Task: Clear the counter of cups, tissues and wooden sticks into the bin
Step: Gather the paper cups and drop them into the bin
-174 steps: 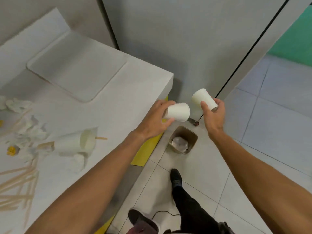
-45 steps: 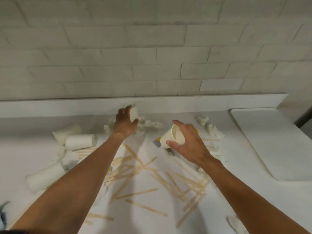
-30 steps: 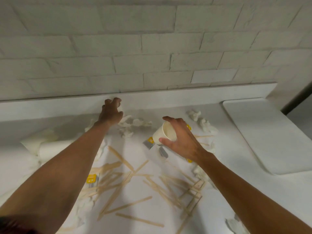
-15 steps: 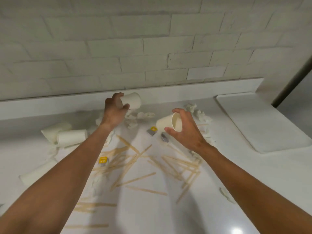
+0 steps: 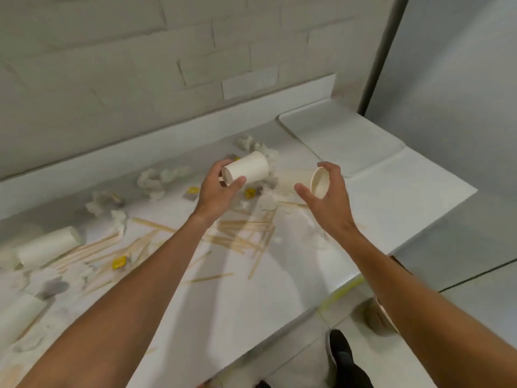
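My left grip (image 5: pixel 215 191) clasps a cup (image 5: pixel 247 170) on its side; my right grip (image 5: pixel 327 203) clasps a second cup (image 5: pixel 320 182), mouth toward me. Both are above the bench (image 5: pixel 279 289), near its right edge. Sticks (image 5: pixel 243 233) and tissues (image 5: pixel 159 177) litter the left. Both cups have travelled right since half a second ago, and the bin (image 5: pixel 369 313) now shows on the floor past the edge.

Bare forearms (image 5: pixel 156 275), black shoe (image 5: pixel 337 344), probably dark trousers (image 5: pixel 355 373)
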The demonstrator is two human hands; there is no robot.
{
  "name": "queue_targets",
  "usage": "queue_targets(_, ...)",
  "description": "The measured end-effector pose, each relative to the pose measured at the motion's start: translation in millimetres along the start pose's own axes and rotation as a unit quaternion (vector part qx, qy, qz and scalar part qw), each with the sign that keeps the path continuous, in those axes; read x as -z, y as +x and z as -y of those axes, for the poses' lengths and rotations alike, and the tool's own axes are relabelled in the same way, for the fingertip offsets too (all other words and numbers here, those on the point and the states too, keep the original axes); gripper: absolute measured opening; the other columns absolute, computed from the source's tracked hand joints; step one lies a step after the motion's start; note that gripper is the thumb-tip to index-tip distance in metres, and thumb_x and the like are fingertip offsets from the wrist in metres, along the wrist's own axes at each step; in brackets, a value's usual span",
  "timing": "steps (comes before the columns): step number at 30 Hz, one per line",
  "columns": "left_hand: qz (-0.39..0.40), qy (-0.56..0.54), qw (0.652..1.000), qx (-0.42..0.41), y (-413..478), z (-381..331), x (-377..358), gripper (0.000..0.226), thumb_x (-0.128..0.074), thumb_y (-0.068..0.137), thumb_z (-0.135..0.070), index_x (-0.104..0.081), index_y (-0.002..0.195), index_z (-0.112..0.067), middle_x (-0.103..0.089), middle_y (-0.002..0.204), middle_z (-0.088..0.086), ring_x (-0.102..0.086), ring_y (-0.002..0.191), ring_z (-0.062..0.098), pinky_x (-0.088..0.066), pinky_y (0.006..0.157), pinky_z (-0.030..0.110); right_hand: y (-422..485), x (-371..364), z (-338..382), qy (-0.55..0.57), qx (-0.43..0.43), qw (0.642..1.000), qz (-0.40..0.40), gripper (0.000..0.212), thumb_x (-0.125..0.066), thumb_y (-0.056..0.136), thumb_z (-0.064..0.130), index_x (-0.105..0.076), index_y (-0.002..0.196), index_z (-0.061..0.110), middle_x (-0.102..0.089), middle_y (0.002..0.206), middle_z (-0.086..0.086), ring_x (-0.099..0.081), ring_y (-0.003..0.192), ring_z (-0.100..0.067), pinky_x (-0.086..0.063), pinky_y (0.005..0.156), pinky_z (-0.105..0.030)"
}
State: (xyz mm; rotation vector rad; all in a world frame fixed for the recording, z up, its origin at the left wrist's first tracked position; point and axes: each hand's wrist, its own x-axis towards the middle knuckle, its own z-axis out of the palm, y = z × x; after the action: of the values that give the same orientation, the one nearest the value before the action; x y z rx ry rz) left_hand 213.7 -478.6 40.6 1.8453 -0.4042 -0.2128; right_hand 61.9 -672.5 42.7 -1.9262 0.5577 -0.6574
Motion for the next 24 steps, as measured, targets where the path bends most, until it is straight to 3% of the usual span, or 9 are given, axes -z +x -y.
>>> queue_targets(4, 0.065, 0.034, 0.997, -0.020, -1, -16, -63, 0.048, -0.072, 0.085, -0.032, -0.051, 0.129, -0.030, -0.055, 0.122, 0.000, -0.061, 0.093, 0.014, -0.050, 0.072, 0.023, 1, 63, -23, 0.022, -0.034, 0.994, -0.102, 0.063, -0.073, 0.084, 0.039, -0.040, 0.136, 0.026, -0.046, 0.129, 0.007, -0.044, 0.113, -0.005, -0.033, 0.088, -0.002)
queue_targets(7, 0.115, 0.039, 0.991, -0.046, -5, -34, -119, 0.046, -0.072, 0.085, -0.034, -0.053, 0.126, -0.032, -0.055, 0.120, 0.002, -0.059, 0.090, 0.013, -0.046, 0.069, 0.017, 0, 113, -46, 0.036, -0.059, 0.981, -0.180, 0.061, -0.071, 0.085, 0.039, -0.039, 0.136, 0.028, -0.044, 0.129, 0.008, -0.045, 0.116, -0.007, -0.036, 0.094, -0.013)
queue_targets(10, 0.166, 0.046, 0.982, -0.078, -12, -57, -179, 0.044, -0.072, 0.084, -0.033, -0.053, 0.124, -0.031, -0.054, 0.122, 0.002, -0.057, 0.090, 0.011, -0.047, 0.072, 0.017, -4, 161, -76, 0.038, -0.080, 0.966, -0.241, 0.061, -0.069, 0.086, 0.041, -0.039, 0.137, 0.026, -0.044, 0.132, 0.008, -0.044, 0.119, -0.008, -0.035, 0.094, -0.011)
queue_targets(12, 0.198, 0.052, 0.974, -0.099, -19, -73, -218, 0.045, -0.072, 0.085, -0.032, -0.053, 0.125, -0.029, -0.052, 0.125, -0.001, -0.056, 0.093, 0.010, -0.048, 0.075, 0.016, -6, 192, -98, 0.039, -0.096, 0.958, -0.268, 0.060, -0.067, 0.086, 0.044, -0.040, 0.137, 0.026, -0.046, 0.133, 0.004, -0.047, 0.121, -0.013, -0.041, 0.102, -0.026)
queue_targets(15, 0.244, 0.059, 0.959, -0.130, -33, -91, -274, 0.045, -0.071, 0.086, -0.034, -0.051, 0.127, -0.030, -0.052, 0.125, -0.005, -0.055, 0.095, 0.009, -0.046, 0.074, 0.013, -4, 240, -131, 0.038, -0.136, 0.946, -0.291, 0.060, -0.066, 0.083, 0.048, -0.041, 0.133, 0.025, -0.050, 0.128, -0.003, -0.053, 0.114, -0.020, -0.049, 0.098, -0.041)
queue_targets(20, 0.355, 0.104, 0.911, -0.180, -58, -103, -371, 0.050, -0.071, 0.086, -0.036, -0.049, 0.130, -0.030, -0.050, 0.128, -0.011, -0.054, 0.105, 0.009, -0.053, 0.078, 0.019, -13, 309, -197, 0.044, -0.217, 0.919, -0.325, 0.060, -0.066, 0.083, 0.042, -0.041, 0.133, 0.022, -0.046, 0.127, -0.007, -0.052, 0.108, -0.021, -0.048, 0.088, -0.032)
queue_targets(24, 0.426, 0.185, 0.861, -0.207, -79, -81, -444, 0.052, -0.070, 0.085, -0.040, -0.047, 0.131, -0.033, -0.051, 0.124, -0.012, -0.054, 0.103, 0.009, -0.053, 0.085, 0.031, -32, 341, -259, 0.035, -0.299, 0.905, -0.300, 0.057, -0.068, 0.080, 0.039, -0.039, 0.129, 0.028, -0.046, 0.127, -0.008, -0.054, 0.107, -0.024, -0.054, 0.089, -0.044)
